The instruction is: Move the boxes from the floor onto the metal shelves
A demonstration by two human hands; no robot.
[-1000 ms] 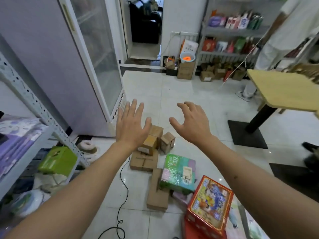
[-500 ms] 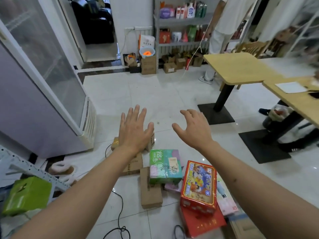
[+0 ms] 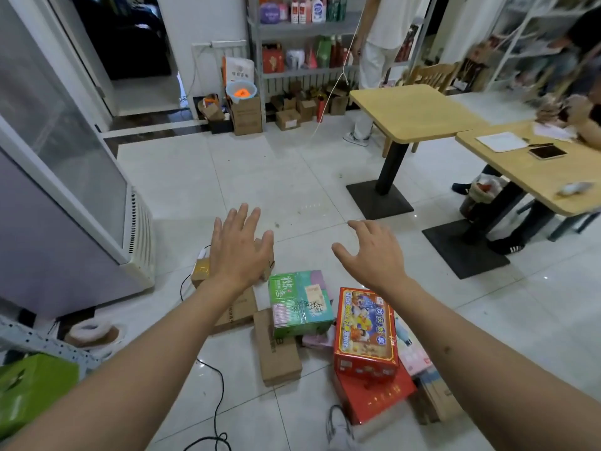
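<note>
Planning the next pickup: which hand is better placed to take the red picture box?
Probably the right hand. It hovers open just beyond the red picture box, while the left hand is over the small brown cartons, with the green box between.

I stand on a glossy white tiled floor [image 3: 260, 177]. Two light wooden tables on black pedestal bases [image 3: 409, 112] sit right; a glass-doored white fridge [image 3: 65, 177] left; grey stocked shelving [image 3: 305, 27] against the far wall.
</note>
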